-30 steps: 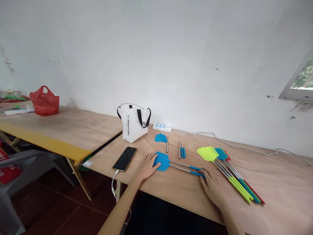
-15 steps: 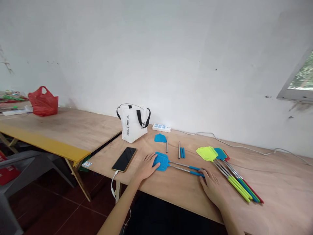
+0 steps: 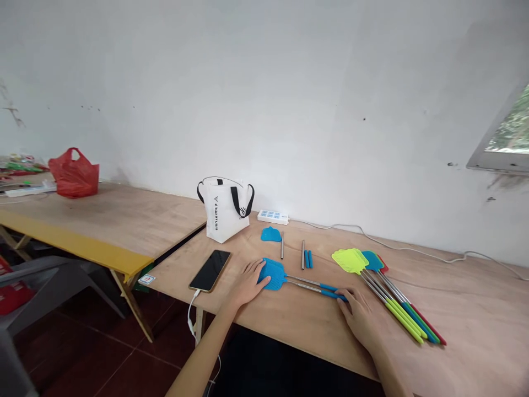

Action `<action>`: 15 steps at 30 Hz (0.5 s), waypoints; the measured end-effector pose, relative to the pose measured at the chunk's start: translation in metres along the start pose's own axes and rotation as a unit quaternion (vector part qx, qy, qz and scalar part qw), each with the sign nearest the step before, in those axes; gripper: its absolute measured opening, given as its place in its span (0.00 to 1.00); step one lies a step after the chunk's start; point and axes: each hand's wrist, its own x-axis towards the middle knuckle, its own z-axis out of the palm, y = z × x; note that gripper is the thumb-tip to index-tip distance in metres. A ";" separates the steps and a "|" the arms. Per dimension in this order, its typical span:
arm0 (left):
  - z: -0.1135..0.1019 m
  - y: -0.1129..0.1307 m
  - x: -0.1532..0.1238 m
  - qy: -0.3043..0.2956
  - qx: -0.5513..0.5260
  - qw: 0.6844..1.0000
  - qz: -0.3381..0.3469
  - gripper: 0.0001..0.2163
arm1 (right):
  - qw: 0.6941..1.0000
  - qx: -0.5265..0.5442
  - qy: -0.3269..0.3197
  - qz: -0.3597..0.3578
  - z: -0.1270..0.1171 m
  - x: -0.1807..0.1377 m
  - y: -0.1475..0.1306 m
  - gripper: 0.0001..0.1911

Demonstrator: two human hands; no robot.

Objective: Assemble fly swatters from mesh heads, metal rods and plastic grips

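Two blue fly swatters [image 3: 289, 279] with metal shafts lie side by side on the plywood table [image 3: 467, 309]. My left hand [image 3: 247, 283] rests flat with its fingers spread against their blue mesh heads. My right hand [image 3: 360, 316] lies flat by the blue grip ends, its fingertips touching them. Neither hand grips anything. Behind them lie a loose blue swatter head [image 3: 271, 235], two bare metal rods [image 3: 282, 245] and two blue grips [image 3: 308, 258].
A bundle of yellow-green, blue and red swatters [image 3: 388, 289] lies right of my right hand. A phone [image 3: 210, 269] on a cable lies at the left, with a white tote bag [image 3: 225, 212] and power strip [image 3: 273, 216] behind. A red plastic bag [image 3: 74, 173] sits on the left table.
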 end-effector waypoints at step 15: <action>0.004 -0.008 0.002 0.020 -0.019 1.000 -0.012 0.27 | 1.000 0.020 -0.017 -0.003 -0.003 0.003 0.000 0.19</action>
